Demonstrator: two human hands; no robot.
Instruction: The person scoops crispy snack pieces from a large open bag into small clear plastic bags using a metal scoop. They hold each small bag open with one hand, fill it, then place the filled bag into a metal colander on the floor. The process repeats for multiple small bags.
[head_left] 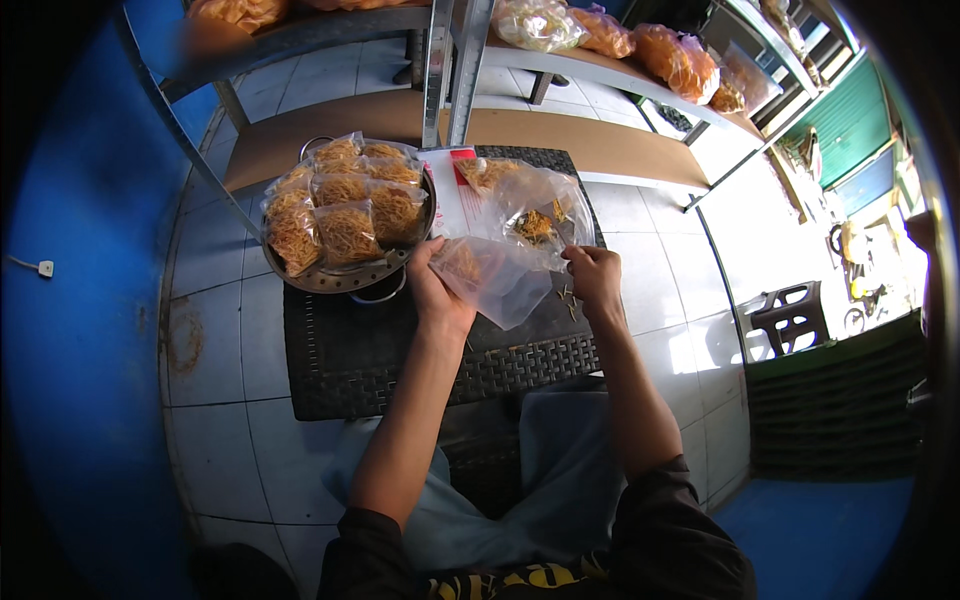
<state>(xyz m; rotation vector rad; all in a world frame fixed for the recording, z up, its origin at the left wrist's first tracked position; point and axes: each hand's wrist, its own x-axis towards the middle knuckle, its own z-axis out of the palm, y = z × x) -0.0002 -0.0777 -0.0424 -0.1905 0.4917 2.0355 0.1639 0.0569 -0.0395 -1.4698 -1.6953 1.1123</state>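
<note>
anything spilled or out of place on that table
Yes: a few thin strands lie loose on the black table, near the right hand. They look spilled because similar strands in the filled bags are enclosed in clear plastic.

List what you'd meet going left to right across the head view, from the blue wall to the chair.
White plug on a cable → round metal pan → left hand → clear plastic bag → right hand → dark chair.

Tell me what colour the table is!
The table is black, best seen in the head view.
</note>
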